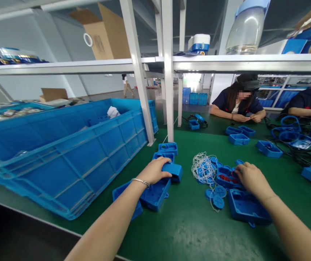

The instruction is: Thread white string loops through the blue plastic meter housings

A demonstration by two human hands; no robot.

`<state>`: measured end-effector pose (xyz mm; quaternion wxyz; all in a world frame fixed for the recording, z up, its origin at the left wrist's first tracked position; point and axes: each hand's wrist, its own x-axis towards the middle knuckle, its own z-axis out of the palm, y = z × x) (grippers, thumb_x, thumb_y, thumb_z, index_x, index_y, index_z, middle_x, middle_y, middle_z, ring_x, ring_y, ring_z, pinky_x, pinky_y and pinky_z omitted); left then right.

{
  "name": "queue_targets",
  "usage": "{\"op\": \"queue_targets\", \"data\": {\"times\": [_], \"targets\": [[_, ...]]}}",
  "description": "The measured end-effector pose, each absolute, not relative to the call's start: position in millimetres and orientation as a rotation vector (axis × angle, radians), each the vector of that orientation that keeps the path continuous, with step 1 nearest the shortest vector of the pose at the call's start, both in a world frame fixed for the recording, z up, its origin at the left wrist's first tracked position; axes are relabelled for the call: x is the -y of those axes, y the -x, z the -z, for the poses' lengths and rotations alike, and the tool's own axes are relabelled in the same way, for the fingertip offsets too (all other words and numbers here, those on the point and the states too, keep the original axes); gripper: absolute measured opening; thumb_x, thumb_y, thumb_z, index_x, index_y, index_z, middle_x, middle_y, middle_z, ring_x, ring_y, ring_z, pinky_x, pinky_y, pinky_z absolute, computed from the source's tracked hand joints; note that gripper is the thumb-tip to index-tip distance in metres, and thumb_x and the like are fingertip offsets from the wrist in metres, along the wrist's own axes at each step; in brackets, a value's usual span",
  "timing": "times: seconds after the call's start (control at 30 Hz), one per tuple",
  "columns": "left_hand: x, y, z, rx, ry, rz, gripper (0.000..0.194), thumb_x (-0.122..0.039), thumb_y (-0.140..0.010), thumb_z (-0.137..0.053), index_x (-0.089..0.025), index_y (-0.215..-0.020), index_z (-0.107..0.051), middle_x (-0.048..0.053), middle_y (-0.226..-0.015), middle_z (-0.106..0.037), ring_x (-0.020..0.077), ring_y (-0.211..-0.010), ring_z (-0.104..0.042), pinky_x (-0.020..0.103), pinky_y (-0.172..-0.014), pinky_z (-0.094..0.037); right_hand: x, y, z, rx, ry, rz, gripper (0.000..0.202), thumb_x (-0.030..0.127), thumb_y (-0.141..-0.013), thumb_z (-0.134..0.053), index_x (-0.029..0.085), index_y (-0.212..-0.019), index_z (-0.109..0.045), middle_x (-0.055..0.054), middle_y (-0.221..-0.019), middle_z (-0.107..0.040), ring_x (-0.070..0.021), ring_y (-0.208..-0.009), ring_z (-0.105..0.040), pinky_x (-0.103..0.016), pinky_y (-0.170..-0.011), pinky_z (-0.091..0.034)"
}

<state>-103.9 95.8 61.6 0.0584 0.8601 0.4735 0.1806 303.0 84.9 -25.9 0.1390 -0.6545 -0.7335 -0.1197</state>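
My left hand (156, 171), with a bracelet at the wrist, is closed round a small blue box (173, 171) above several other blue housings. One open blue housing (155, 194) lies just under that hand. On the right, my right hand (249, 175) reaches into a blue tray (222, 179) that holds small red parts (227, 178). Its fingertips are pressed together, and what they hold is too small to make out. Below the tray sits an open blue housing (246, 206). Between the hands lie a tangle of white cord (203, 167) and several round blue caps (218, 202).
A big blue crate (101, 156) fills the left side. White shelf posts (168, 90) rise at the table's back edge. Across the green table (182, 224), two people (239, 98) sit near more blue boxes (238, 139) and black cables (294, 154).
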Motion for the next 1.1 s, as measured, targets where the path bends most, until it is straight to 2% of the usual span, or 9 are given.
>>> {"op": "queue_targets", "data": {"times": [0.17, 0.27, 0.37, 0.53, 0.73, 0.83, 0.93, 1.03, 1.1], "targets": [[-83, 87, -74, -1.483, -2.702, -0.910, 0.034, -0.030, -0.076, -0.069, -0.018, -0.104, -0.054, 0.007, -0.107, -0.057, 0.0224, -0.100, -0.055, 0.041, -0.086, -0.049, -71, -298, 24, 2.034, 1.754, 0.386, 0.021, 0.031, -0.090, -0.040, 0.020, -0.089, -0.059, -0.008, -0.082, -0.061, -0.0226, -0.078, -0.057, -0.034, -0.072, -0.042], [-60, 74, -72, -1.453, -2.813, -1.182, 0.027, -0.020, -0.078, -0.066, -0.017, -0.102, -0.052, 0.010, -0.111, -0.054, 0.0264, -0.111, -0.049, 0.047, -0.092, -0.046, -65, -298, 27, 1.946, 1.727, 0.399, 0.022, 0.031, -0.091, -0.037, 0.020, -0.089, -0.056, -0.008, -0.080, -0.062, -0.0227, -0.076, -0.057, -0.034, -0.070, -0.043], [-33, 60, -62, -1.268, -3.001, -1.368, 0.025, -0.010, -0.081, -0.059, -0.020, -0.103, -0.052, 0.009, -0.113, -0.056, 0.0271, -0.119, -0.045, 0.053, -0.098, -0.041, -63, -299, 28, 1.871, 1.697, 0.397, 0.022, 0.033, -0.090, -0.038, 0.020, -0.089, -0.055, -0.008, -0.085, -0.062, -0.0232, -0.080, -0.057, -0.034, -0.074, -0.044], [-2, 40, -47, -1.052, -3.145, -1.527, 0.031, -0.004, -0.079, -0.060, -0.019, -0.106, -0.053, 0.009, -0.111, -0.058, 0.0278, -0.122, -0.044, 0.054, -0.100, -0.041, -63, -301, 28, 1.771, 1.685, 0.356, 0.024, 0.037, -0.089, -0.040, 0.019, -0.087, -0.056, -0.009, -0.089, -0.063, -0.0241, -0.085, -0.057, -0.035, -0.078, -0.044], [17, 34, -41, -0.871, -3.111, -1.608, 0.031, 0.000, -0.078, -0.059, -0.018, -0.103, -0.056, 0.008, -0.108, -0.059, 0.0272, -0.122, -0.045, 0.055, -0.101, -0.040, -58, -305, 28, 1.652, 1.745, 0.248, 0.025, 0.037, -0.089, -0.039, 0.021, -0.093, -0.057, -0.004, -0.085, -0.066, -0.0206, -0.072, -0.062, -0.030, -0.065, -0.045], [20, 31, -35, -0.895, -2.425, -1.640, 0.027, -0.006, -0.072, -0.069, -0.023, -0.091, -0.060, 0.002, -0.100, -0.063, 0.0253, -0.114, -0.053, 0.055, -0.103, -0.037, -58, -305, 30, 1.642, 1.761, 0.189, 0.023, 0.037, -0.088, -0.041, 0.022, -0.091, -0.058, -0.003, -0.082, -0.067, -0.0200, -0.070, -0.063, -0.029, -0.063, -0.045], [20, 23, -31, -1.013, -1.695, -1.545, 0.034, -0.024, -0.066, -0.078, -0.021, -0.091, -0.054, 0.005, -0.103, -0.061, 0.0270, -0.106, -0.057, 0.051, -0.094, -0.046, -59, -305, 31, 1.637, 1.772, 0.141, 0.024, 0.038, -0.087, -0.042, 0.022, -0.091, -0.060, -0.003, -0.078, -0.067, -0.0200, -0.067, -0.064, -0.028, -0.062, -0.044], [23, 14, -32, -1.021, -1.427, -1.380, 0.031, -0.038, -0.082, -0.061, -0.020, -0.102, -0.045, 0.009, -0.103, -0.060, 0.0248, -0.093, -0.063, 0.043, -0.074, -0.056, -59, -306, 31, 1.616, 1.786, 0.113, 0.026, 0.039, -0.087, -0.042, 0.022, -0.092, -0.061, -0.004, -0.077, -0.068, -0.0208, -0.066, -0.064, -0.029, -0.062, -0.045], [27, 10, -35, -0.994, -1.290, -1.253, 0.028, -0.042, -0.089, -0.048, -0.019, -0.105, -0.042, 0.011, -0.104, -0.060, 0.0235, -0.090, -0.064, 0.039, -0.069, -0.056, -58, -308, 30, 1.606, 1.795, 0.096, 0.027, 0.039, -0.087, -0.042, 0.021, -0.092, -0.061, -0.004, -0.079, -0.068, -0.0212, -0.068, -0.064, -0.029, -0.063, -0.045]]}}
